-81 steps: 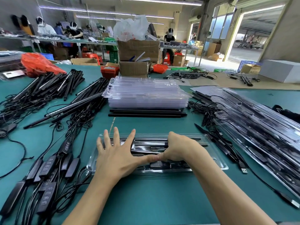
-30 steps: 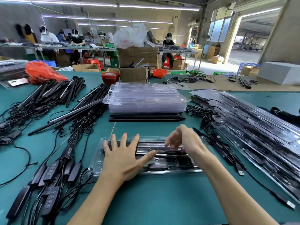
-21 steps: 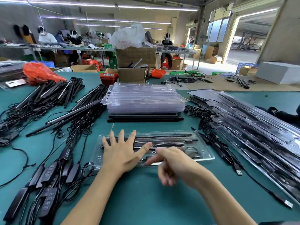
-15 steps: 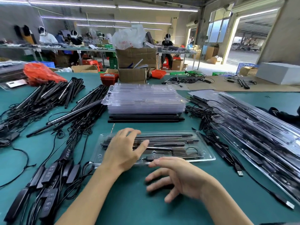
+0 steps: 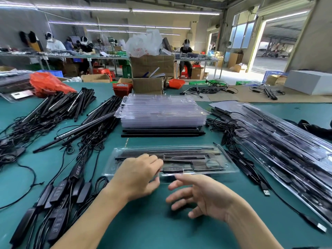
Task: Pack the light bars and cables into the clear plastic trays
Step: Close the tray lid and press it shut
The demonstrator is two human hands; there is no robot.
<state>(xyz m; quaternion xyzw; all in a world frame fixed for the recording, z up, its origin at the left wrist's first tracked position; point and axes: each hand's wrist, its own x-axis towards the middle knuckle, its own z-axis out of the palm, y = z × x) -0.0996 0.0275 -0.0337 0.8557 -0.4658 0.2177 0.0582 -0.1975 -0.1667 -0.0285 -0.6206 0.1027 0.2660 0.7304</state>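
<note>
Clutter crowds the green surface (image 5: pixel 161 230) on every side of the packed tray (image 5: pixel 228 164) in front of me. My left hand (image 5: pixel 138 175) grips its near left edge, fingers curled over the clear lid and thumb under the rim, so the tray tilts slightly off the surface on that side; inside it lie black light bars (image 5: pixel 170 152) and a cable with its controller (image 5: pixel 173 169). My right hand (image 5: pixel 201 194) hovers just beside the tray's near edge, fingers spread and relaxed, holding nothing. Just beyond the tray sits a stack of empty clear trays (image 5: pixel 161 112) resting on a few black bars (image 5: pixel 161 133). To the left, loose light bars (image 5: pixel 68 105) fan out in heaps, their cables (image 5: pixel 93 139) tangled, with a row of inline controllers (image 5: pixel 59 194) trailing toward me. To the right, a slanting pile of filled trays (image 5: pixel 280 144) runs along the surface, and a USB plug (image 5: pixel 266 191) lies between it and my tray. Farther back stand cardboard boxes (image 5: pixel 152 65) topped by a white plastic bag (image 5: pixel 143 44), a red bag (image 5: pixel 48 83) and a small red bin (image 5: pixel 123 88). Other people work at long benches (image 5: pixel 62 55) under strip lights, and a wide doorway (image 5: pixel 276 44) on the right opens to daylight.
</note>
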